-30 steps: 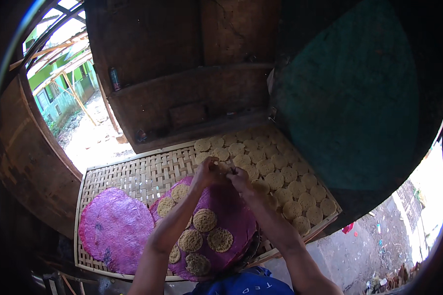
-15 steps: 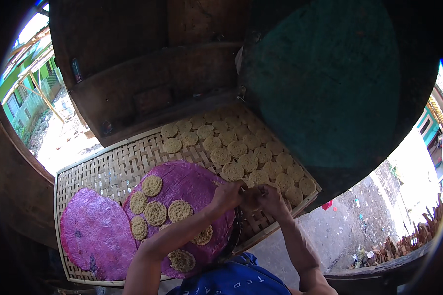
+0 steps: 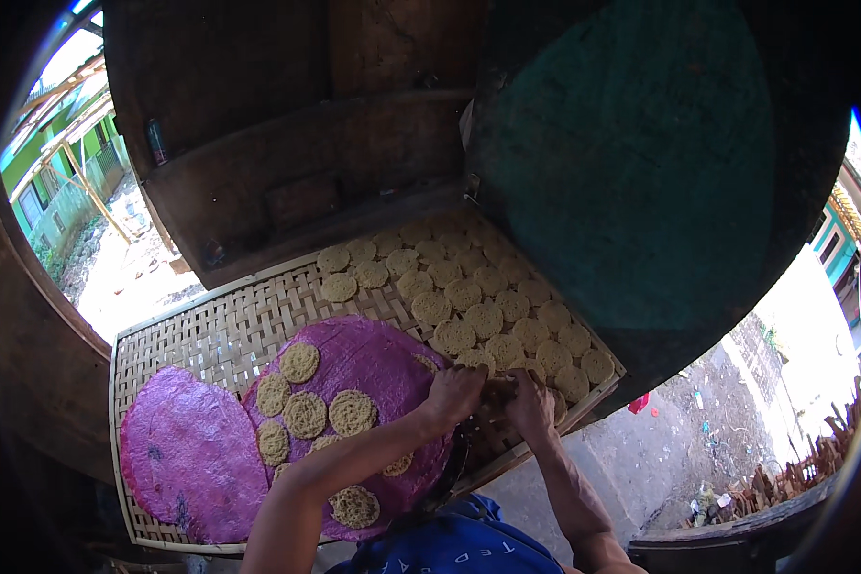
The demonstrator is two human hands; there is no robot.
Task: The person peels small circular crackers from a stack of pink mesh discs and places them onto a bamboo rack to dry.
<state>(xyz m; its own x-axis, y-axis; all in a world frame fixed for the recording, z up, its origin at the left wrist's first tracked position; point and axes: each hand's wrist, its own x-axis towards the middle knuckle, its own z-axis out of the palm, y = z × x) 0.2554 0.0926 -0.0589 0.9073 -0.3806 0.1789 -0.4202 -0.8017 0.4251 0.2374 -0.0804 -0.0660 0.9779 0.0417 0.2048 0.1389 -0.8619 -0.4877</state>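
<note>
The bare left hand and bare right hand pinch a thin, round, tan disc, shadowed and partly hidden

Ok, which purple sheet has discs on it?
The right purple sheet: several yellowish discs lie on it, whereas the left purple sheet carries none.

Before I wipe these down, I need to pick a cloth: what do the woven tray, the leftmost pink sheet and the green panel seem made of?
Woven tray: probably bamboo, matte; flat tan strips cross each other. Leftmost pink sheet: perhaps plastic, glossy; its wrinkles catch pale glare. Green panel: dull, without highlights; painted board or fabric, too dark to tell.
</note>
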